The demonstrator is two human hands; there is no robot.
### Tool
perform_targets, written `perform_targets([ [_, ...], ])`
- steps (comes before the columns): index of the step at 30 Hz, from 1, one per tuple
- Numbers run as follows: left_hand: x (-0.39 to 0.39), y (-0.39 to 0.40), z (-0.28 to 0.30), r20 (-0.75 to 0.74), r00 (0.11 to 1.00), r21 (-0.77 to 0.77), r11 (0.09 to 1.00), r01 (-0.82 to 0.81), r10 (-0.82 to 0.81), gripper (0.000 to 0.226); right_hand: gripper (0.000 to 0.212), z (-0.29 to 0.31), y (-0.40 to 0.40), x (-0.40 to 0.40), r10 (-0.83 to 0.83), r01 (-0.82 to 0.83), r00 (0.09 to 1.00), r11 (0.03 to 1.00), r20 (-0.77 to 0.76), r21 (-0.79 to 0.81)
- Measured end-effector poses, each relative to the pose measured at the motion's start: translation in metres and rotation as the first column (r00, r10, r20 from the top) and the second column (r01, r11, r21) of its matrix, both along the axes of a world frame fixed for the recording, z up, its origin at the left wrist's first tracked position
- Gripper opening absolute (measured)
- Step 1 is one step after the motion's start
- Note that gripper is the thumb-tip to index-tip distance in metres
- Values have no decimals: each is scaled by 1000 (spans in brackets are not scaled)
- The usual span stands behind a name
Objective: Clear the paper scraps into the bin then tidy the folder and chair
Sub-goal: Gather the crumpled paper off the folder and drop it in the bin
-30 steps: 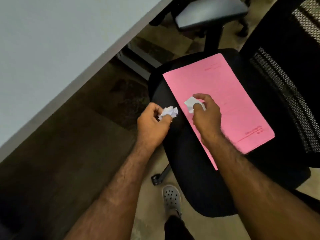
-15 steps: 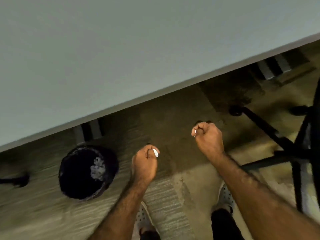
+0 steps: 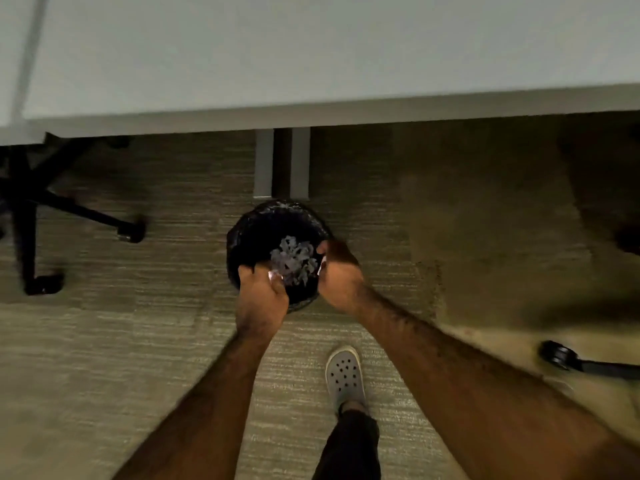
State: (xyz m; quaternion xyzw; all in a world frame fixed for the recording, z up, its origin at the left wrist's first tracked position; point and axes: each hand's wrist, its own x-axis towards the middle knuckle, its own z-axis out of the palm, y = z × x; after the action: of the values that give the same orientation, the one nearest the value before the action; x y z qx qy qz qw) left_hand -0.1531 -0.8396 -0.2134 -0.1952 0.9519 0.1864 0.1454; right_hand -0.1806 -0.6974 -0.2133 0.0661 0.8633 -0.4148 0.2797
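A round black bin [image 3: 258, 226] stands on the carpet below the desk edge, with a heap of white paper scraps [image 3: 293, 259] inside. My left hand [image 3: 261, 299] is over the bin's near rim, closed on a small white paper scrap [image 3: 275, 276] that shows at the fingertips. My right hand [image 3: 341, 277] is at the bin's right rim, fingers closed on another white scrap [image 3: 322, 265], only a sliver visible. The pink folder and the chair seat are out of view.
A pale desk top [image 3: 311, 53] fills the upper part, with grey desk legs [image 3: 281, 164] just behind the bin. A black chair base with castors [image 3: 38, 216] is at the left, another castor [image 3: 557, 355] at the right. My foot in a grey clog [image 3: 344, 375] is on the carpet.
The view swung from the chair with the pink folder down to the floor. Both hands, each holding a scrap, moved over the black bin.
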Motion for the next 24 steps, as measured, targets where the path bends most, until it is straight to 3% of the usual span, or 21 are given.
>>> perform_targets([
  [3, -10, -22, -13, 43, 997, 32, 998, 58, -59, 55, 59, -14, -38, -11, 131, -130, 991, 991, -25, 16],
  [6, -16, -33, -26, 202, 968, 26, 989, 146, -148, 77, 69, -29, -56, -13, 254, -252, 967, 959, -2, 128],
  [8, -14, -37, -32, 255, 943, -7, 975, 223, -214, 76, 70, -35, -57, -10, 290, -282, 957, 936, -8, 212],
  [12, -5, -38, -29, 222, 921, 3, 945, 327, -319, 67, 71, -31, -46, -2, 330, -305, 941, 922, -75, 237],
  [19, 15, 6, 10, 27, 945, 167, 934, 316, -325, 35, 64, 8, 8, 22, 210, -171, 970, 947, -121, 271],
  [24, 25, 71, 46, -53, 925, 241, 894, 379, -378, 40, 56, 47, 84, 52, 33, 21, 983, 958, -183, 285],
])
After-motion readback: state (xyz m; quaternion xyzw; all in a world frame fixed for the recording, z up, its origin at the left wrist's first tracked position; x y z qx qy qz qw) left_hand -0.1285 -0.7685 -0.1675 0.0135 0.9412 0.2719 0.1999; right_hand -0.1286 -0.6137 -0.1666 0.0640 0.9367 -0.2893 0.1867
